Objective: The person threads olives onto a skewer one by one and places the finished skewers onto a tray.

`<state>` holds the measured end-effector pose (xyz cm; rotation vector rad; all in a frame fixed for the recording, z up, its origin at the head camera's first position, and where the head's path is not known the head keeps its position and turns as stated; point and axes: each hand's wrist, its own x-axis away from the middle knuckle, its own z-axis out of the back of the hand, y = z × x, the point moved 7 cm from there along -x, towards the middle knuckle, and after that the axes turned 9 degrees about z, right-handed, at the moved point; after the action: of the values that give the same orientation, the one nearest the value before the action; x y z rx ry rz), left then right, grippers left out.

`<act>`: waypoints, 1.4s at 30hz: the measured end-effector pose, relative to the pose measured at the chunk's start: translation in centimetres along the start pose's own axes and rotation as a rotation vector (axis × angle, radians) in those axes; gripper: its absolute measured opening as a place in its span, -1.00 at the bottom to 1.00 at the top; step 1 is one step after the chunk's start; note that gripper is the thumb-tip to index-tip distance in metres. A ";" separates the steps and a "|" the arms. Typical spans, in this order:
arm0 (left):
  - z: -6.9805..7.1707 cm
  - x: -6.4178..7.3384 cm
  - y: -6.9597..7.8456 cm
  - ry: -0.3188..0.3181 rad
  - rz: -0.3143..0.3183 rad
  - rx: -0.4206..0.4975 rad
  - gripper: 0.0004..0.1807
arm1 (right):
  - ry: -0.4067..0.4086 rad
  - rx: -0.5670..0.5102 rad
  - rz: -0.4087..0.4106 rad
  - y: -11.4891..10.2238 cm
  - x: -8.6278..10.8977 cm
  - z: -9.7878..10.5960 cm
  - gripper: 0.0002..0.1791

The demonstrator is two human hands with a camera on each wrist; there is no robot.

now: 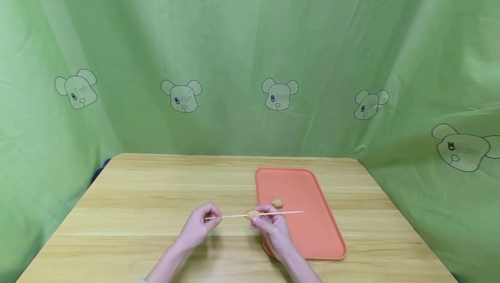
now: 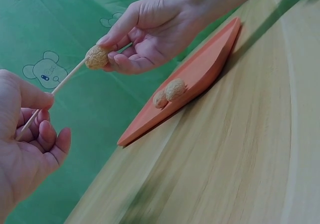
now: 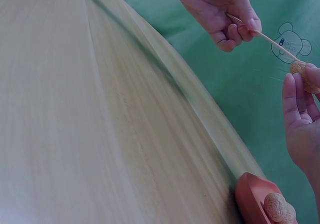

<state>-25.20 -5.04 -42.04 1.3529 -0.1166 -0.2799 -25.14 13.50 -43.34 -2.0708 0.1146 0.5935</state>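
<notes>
A thin wooden skewer [image 1: 234,216] runs roughly level between my hands, above the table, with a tan, wrinkled ball [image 2: 96,57] on it. My left hand [image 1: 200,226] pinches the skewer near its left end between thumb and fingers. Thumb and fingertips of my right hand [image 1: 273,228] grip the ball and partly hide it. Beyond the right hand, the pointed end of the skewer sticks out to the right over the orange tray [image 1: 312,239]. A larger wrinkled lump [image 2: 175,89] and a smaller one [image 2: 159,99] sit side by side on the tray.
The tray lies lengthwise on the right half of the wooden table [image 1: 129,196]. A green curtain [image 1: 230,48] with bear-head prints hangs behind the table and along both sides.
</notes>
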 end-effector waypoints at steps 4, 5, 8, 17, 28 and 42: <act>0.0 0.0 0.3 -0.001 -0.013 0.005 -0.92 | 0.005 0.002 -0.007 0.1 0.0 -0.2 -0.71; 0.0 0.0 0.4 0.001 -0.015 0.008 -0.93 | 0.007 0.004 -0.009 0.1 0.0 -0.2 -0.71; -0.1 0.1 0.4 0.006 -0.010 0.014 -0.96 | 0.014 0.011 -0.013 0.2 0.0 -0.3 -0.71; -0.3 -0.1 -0.1 0.007 0.011 0.019 -0.94 | 0.005 0.013 -0.015 0.6 0.0 -0.4 -0.70; -0.6 0.0 0.1 0.016 0.007 0.002 -0.89 | 0.008 0.031 -0.033 0.7 0.0 -0.5 -0.70; -0.6 0.0 -0.1 0.051 0.010 -0.012 -0.88 | -0.005 0.052 -0.070 1.1 0.0 -0.7 -0.74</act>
<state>-25.06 -4.49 -42.22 1.3466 -0.0791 -0.2368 -25.24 12.34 -43.90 -2.0149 0.0535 0.5472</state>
